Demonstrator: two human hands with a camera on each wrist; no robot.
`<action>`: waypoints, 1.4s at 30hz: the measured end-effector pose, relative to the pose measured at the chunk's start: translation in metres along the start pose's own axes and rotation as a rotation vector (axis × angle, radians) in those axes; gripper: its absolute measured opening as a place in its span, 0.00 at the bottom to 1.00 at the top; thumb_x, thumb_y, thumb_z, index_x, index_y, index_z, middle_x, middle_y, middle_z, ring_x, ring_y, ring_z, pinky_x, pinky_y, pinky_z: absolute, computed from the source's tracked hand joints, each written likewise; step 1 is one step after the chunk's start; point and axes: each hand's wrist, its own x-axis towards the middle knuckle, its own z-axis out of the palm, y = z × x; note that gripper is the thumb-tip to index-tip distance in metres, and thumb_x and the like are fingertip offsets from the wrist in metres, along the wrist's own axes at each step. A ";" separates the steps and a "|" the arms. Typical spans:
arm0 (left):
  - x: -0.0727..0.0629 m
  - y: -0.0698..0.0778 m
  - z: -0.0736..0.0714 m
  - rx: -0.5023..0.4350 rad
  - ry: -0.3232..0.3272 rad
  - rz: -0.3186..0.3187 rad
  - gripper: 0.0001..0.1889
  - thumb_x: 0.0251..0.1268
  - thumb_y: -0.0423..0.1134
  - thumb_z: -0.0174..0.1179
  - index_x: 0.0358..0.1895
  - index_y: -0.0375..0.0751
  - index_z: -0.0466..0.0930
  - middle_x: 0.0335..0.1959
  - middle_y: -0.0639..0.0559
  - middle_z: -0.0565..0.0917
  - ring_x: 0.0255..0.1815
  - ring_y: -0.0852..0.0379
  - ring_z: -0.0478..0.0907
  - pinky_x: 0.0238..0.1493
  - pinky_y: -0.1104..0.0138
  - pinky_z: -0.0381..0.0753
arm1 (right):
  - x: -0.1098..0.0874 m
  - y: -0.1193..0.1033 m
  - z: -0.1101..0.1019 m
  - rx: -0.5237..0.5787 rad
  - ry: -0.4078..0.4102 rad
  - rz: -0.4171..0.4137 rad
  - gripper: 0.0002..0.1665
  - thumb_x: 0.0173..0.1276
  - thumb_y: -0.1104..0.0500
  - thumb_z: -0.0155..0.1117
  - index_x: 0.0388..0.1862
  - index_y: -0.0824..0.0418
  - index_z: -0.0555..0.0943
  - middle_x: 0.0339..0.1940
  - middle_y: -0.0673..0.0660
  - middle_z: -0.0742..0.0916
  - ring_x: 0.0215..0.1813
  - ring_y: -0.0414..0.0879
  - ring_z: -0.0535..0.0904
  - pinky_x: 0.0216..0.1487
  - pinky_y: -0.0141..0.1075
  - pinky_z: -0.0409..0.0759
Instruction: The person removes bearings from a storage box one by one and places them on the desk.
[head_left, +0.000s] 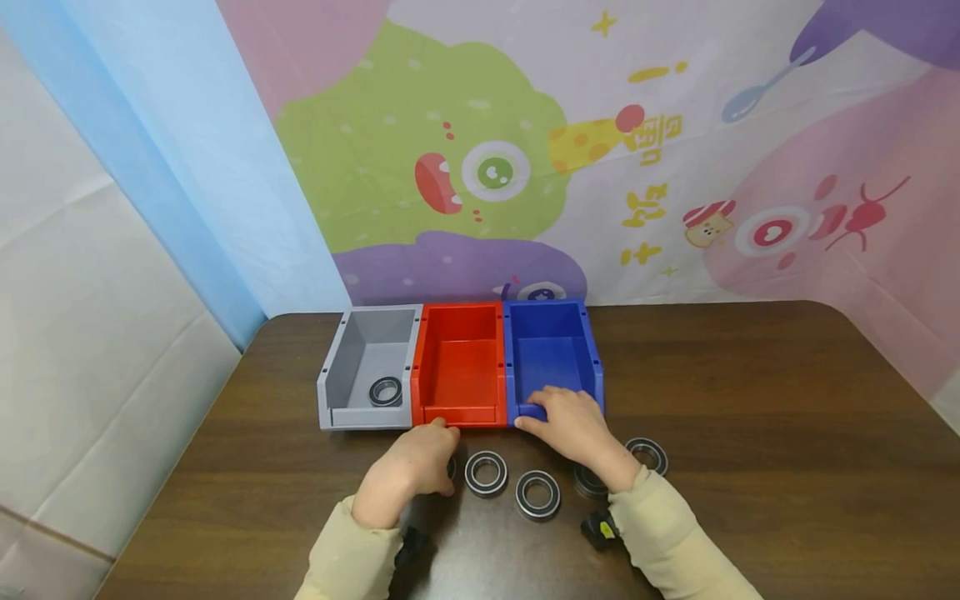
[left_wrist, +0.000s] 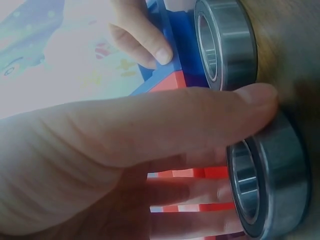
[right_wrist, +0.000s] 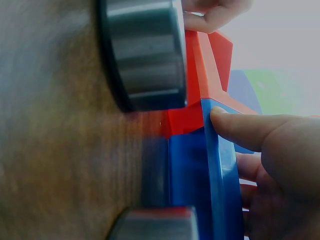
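Note:
My left hand is low over the table, around a ball bearing, a steel ring with a dark seal. In the left wrist view the thumb crosses its near edge and the fingers reach its far side; the head view mostly hides this ring. My right hand grips the front lip of the blue bin, thumb outside at the corner by the red bin, fingers over the inner side. Between the hands lie two more bearings, one ring beside another ring.
A grey bin with one bearing inside adjoins the red bin's left side. More bearings, including one ring, lie by the right wrist. Behind the brown table hangs a printed cloth.

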 end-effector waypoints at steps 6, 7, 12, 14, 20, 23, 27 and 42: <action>0.000 0.000 -0.003 -0.014 0.005 0.008 0.21 0.36 0.33 0.79 0.36 0.33 0.79 0.31 0.43 0.76 0.33 0.44 0.78 0.41 0.55 0.80 | 0.001 0.001 -0.001 -0.001 0.002 0.000 0.22 0.65 0.46 0.67 0.47 0.62 0.85 0.44 0.59 0.87 0.49 0.56 0.82 0.52 0.55 0.73; 0.000 0.000 -0.003 -0.018 0.005 0.009 0.20 0.36 0.33 0.79 0.35 0.34 0.79 0.31 0.43 0.76 0.33 0.44 0.78 0.41 0.55 0.79 | 0.001 0.001 -0.001 -0.001 0.001 0.000 0.22 0.65 0.46 0.67 0.47 0.62 0.85 0.44 0.59 0.86 0.49 0.56 0.82 0.52 0.55 0.73; -0.002 -0.002 -0.003 -0.050 0.003 0.019 0.18 0.36 0.32 0.78 0.31 0.35 0.78 0.30 0.44 0.75 0.31 0.45 0.77 0.39 0.55 0.79 | 0.001 0.001 0.001 0.004 -0.002 -0.001 0.21 0.65 0.47 0.67 0.47 0.62 0.85 0.43 0.58 0.87 0.48 0.55 0.82 0.52 0.55 0.73; -0.002 -0.003 -0.003 -0.063 0.003 0.021 0.18 0.37 0.32 0.78 0.30 0.36 0.77 0.29 0.45 0.74 0.30 0.45 0.77 0.37 0.56 0.78 | 0.000 0.001 0.001 0.003 0.000 -0.003 0.21 0.65 0.47 0.67 0.47 0.61 0.85 0.43 0.58 0.87 0.48 0.55 0.82 0.52 0.55 0.74; -0.003 -0.001 -0.003 -0.056 0.005 0.009 0.17 0.38 0.32 0.78 0.29 0.37 0.76 0.28 0.45 0.74 0.30 0.45 0.77 0.36 0.55 0.78 | 0.000 0.000 0.000 0.006 0.002 0.000 0.21 0.65 0.47 0.67 0.47 0.61 0.85 0.43 0.58 0.87 0.48 0.55 0.82 0.52 0.55 0.73; -0.003 0.000 -0.004 -0.048 0.000 0.002 0.17 0.39 0.33 0.77 0.30 0.37 0.77 0.29 0.45 0.74 0.30 0.45 0.77 0.36 0.54 0.79 | 0.000 -0.001 0.000 0.014 0.001 0.005 0.20 0.65 0.47 0.67 0.46 0.61 0.85 0.43 0.58 0.87 0.48 0.55 0.82 0.53 0.55 0.73; -0.004 -0.001 -0.007 -0.061 -0.001 0.005 0.16 0.41 0.34 0.76 0.30 0.38 0.76 0.28 0.47 0.74 0.30 0.47 0.76 0.35 0.55 0.78 | 0.000 0.000 0.000 0.015 0.004 0.002 0.20 0.65 0.47 0.67 0.46 0.61 0.85 0.43 0.58 0.87 0.48 0.55 0.82 0.53 0.55 0.73; -0.013 -0.038 -0.058 -0.008 0.195 -0.215 0.06 0.62 0.33 0.60 0.27 0.39 0.77 0.23 0.47 0.78 0.26 0.46 0.77 0.28 0.52 0.76 | -0.001 0.000 0.000 0.019 0.008 -0.001 0.20 0.65 0.47 0.67 0.47 0.61 0.85 0.44 0.58 0.86 0.49 0.56 0.82 0.54 0.56 0.73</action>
